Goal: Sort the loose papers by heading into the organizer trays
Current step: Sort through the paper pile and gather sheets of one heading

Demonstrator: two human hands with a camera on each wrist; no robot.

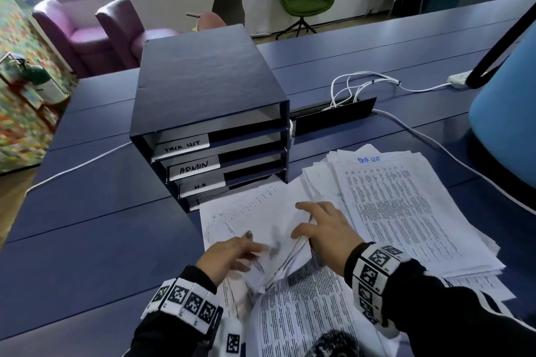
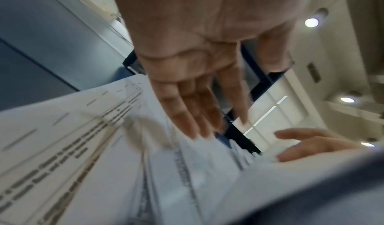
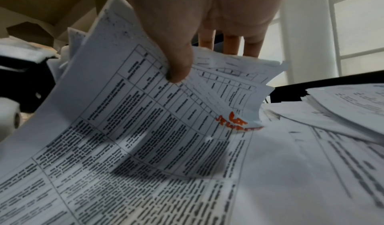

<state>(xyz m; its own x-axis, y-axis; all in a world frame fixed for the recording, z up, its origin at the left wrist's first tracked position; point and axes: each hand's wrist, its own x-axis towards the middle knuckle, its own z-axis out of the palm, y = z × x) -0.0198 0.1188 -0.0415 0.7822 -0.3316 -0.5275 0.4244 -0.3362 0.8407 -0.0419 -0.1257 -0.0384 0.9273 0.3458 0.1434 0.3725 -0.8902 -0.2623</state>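
Currently mid-sort, pick-and-read step. Right hand (image 1: 324, 236) lifts a curled sheaf of printed sheets (image 3: 158, 113) off the loose papers; thumb pinches on top, fingers (image 3: 229, 45) behind the sheets, so the grip is closed on paper. Red handwritten heading shows low on the lifted sheet in the right wrist view, too bent and smeared to read

Left hand (image 1: 229, 255) is blurred, fingers straight and slack, palm over the sheets at 9 o'clock of the right hand; holds nothing that I can make out

Organizer (image 1: 208, 101) stands at 11 o'clock of the hands, mouth toward the person, its base hidden behind the near sheets. Tray labels read TASK LIST (image 1: 182, 145), ADMIN (image 1: 193, 167), H.R (image 1: 201, 186); the lowest label is covered. Trays look unfilled from here. Second pile (image 1: 406, 211) lies at 2 o'clock, top sheet headed in blue, seemingly TASK LIST

Judgement: early in the task, most paper is still on the desk (image 1: 101, 240). Next move calls for flattening the sheaf to read its heading, peeling off one sheet, then sliding it flat into the matching tray
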